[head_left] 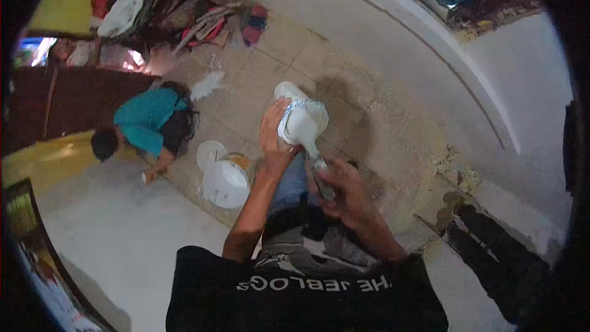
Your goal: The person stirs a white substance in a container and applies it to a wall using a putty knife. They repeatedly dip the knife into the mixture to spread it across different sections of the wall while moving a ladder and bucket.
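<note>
My left hand (271, 128) is wrapped round the side of a white container (289, 91), which looks like a small tub with a pale blue-white rim. In my right hand (344, 185) is a paintbrush (312, 147), gripped by its handle. White material coats the brush's head, which lies at the container's mouth. Whether the bristles touch the inside cannot be made out.
A white bucket (225, 184) stands on the tiled floor (258, 83) at left, beside a white lid (211, 154). Another person (147, 120) in a teal top crouches by the wall. Piled clutter (184, 15) lies at the far left; dark cloth (491, 258) is at right.
</note>
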Demonstrator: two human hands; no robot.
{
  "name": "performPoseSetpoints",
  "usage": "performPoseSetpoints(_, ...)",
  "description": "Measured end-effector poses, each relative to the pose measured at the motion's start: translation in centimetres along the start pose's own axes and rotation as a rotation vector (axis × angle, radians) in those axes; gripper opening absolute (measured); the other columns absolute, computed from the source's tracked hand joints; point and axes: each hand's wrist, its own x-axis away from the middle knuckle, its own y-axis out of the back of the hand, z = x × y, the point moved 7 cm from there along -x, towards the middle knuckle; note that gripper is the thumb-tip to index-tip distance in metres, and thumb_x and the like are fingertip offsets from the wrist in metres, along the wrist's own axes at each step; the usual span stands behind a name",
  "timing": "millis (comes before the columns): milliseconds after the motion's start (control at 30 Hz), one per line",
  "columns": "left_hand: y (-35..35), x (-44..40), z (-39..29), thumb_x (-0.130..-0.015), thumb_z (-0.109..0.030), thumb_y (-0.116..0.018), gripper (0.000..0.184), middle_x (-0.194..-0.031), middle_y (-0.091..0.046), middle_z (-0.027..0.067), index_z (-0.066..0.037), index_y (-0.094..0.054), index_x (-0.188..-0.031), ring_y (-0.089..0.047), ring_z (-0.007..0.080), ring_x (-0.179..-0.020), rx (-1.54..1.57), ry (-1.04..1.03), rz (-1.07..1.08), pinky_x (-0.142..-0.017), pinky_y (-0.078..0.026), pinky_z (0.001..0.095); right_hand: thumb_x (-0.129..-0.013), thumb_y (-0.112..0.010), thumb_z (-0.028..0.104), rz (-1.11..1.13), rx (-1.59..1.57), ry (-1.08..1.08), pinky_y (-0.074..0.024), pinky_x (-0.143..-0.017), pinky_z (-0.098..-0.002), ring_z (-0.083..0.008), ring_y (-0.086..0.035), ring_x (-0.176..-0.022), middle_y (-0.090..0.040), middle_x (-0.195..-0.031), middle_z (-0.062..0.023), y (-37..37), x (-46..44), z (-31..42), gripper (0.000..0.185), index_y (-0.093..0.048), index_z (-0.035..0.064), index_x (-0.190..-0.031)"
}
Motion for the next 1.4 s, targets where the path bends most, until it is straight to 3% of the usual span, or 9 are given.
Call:
performPoseSetpoints(300,-5.0,6.4,6.5,-0.058,-0.015,-0.087,0.084,-0.129,-0.056,0.0185,-0.006,-0.047,-0.131,-0.052,0.0389,-0.121,0.303,0.023,0.109,-0.099,-0.043,0.0509,-0.084,-0.059,0.021,-0.210,-0.041,0.171,-0.0339,-0.033,-0.0242,-0.0120,-0.047,-0.042,-0.057,-0.064,-0.0078,7.7,1.1,-8.5,0.053,-0.042,-0.0021,-0.128)
performPoseSetpoints(367,-6.5,10.2,5.0,-0.071,-0.027,-0.083,0.078,-0.133,-0.052,0.0172,-0.005,-0.043,-0.134,-0.048,0.0371,-0.125,0.374,-0.101,0.185,-0.104,-0.040,0.0476,-0.083,-0.059,0.021,-0.233,-0.011,0.224,-0.0346,-0.033,-0.0248,-0.0125,-0.047,-0.041,-0.056,-0.063,-0.0077,11.8,1.3,-12.0,0.051,-0.043,-0.0021,-0.126)
performPoseSetpoints(467,-12.4,2.0,8.8,-0.076,-0.035,-0.079,0.074,-0.133,-0.053,0.0139,-0.007,-0.044,-0.134,-0.048,0.0357,-0.126,0.211,-0.106,0.333,-0.104,-0.040,0.0479,-0.085,-0.057,0.022,-0.346,-0.003,0.113,-0.0362,-0.034,-0.0252,-0.0121,-0.049,-0.044,-0.056,-0.063,-0.0062,10.0,-4.3,-1.5,0.048,-0.044,-0.0024,-0.126)
performPoseSetpoints(700,-26.4,10.0,11.6,-0.071,-0.031,-0.079,0.068,-0.132,-0.055,0.0097,-0.012,-0.050,-0.130,-0.049,0.0325,-0.126,0.317,-0.227,0.464,-0.100,-0.041,0.0489,-0.089,-0.054,0.018,-0.523,-0.104,0.105,-0.0354,-0.037,-0.0246,-0.0081,-0.045,-0.049,-0.052,-0.064,-0.0009,22.7,-11.0,-0.6,0.040,-0.049,0.0009,-0.124)
performPoseSetpoints(800,-32.3,14.7,13.2,-0.082,-0.037,-0.073,0.063,-0.132,-0.054,0.0109,-0.012,-0.044,-0.132,-0.048,0.0337,-0.126,0.357,-0.204,0.519,-0.105,-0.040,0.0477,-0.089,-0.055,0.017,-0.690,-0.031,0.064,-0.0365,-0.040,-0.0238,-0.0076,-0.047,-0.051,-0.051,-0.065,0.0004,29.4,-13.4,-1.7,0.040,-0.049,0.0011,-0.124)
performPoseSetpoints(1033,-41.7,20.7,19.3,-0.078,-0.047,-0.074,0.067,-0.129,-0.058,0.0077,-0.013,-0.050,-0.130,-0.054,0.0303,-0.120,0.466,-0.388,0.373,-0.095,-0.043,0.0439,-0.088,-0.052,0.012,-0.876,-0.153,0.140,-0.0295,-0.036,-0.0216,-0.0054,-0.041,-0.045,-0.049,-0.059,0.0005,39.0,-21.6,-5.0,0.045,-0.048,-0.0030,-0.131)
performPoseSetpoints(1100,-43.7,20.8,20.5,-0.076,-0.048,-0.074,0.068,-0.128,-0.058,0.0074,-0.012,-0.050,-0.130,-0.055,0.0299,-0.119,0.480,-0.447,0.348,-0.095,-0.043,0.0436,-0.089,-0.057,0.016,-0.725,-0.018,0.296,-0.0287,-0.038,-0.0212,-0.0044,-0.039,-0.045,-0.050,-0.059,0.0020,41.0,-23.7,-4.2,0.041,-0.052,-0.0019,-0.126)
performPoseSetpoints(1267,-47.9,20.8,24.2,-0.058,-0.044,-0.089,0.086,-0.122,-0.060,0.0115,-0.010,-0.051,-0.127,-0.058,0.0324,-0.113,0.459,-0.314,0.490,-0.096,-0.045,0.0461,-0.091,-0.062,0.025,-0.706,0.291,0.326,-0.0265,-0.039,-0.0209,-0.0030,-0.036,-0.044,-0.048,-0.057,0.0047,45.2,-26.0,-3.2,0.038,-0.055,0.0000,-0.119)
performPoseSetpoints(1400,-49.9,20.8,24.6,-0.057,-0.035,-0.091,0.084,-0.121,-0.059,0.0116,-0.009,-0.051,-0.126,-0.056,0.0327,-0.113,0.439,-0.285,0.458,-0.094,-0.044,0.0468,-0.091,-0.063,0.021,-0.678,0.405,0.438,-0.0277,-0.038,-0.0215,-0.0033,-0.038,-0.042,-0.051,-0.057,0.0037,47.5,-26.4,-1.6,0.033,-0.056,0.0004,-0.116)
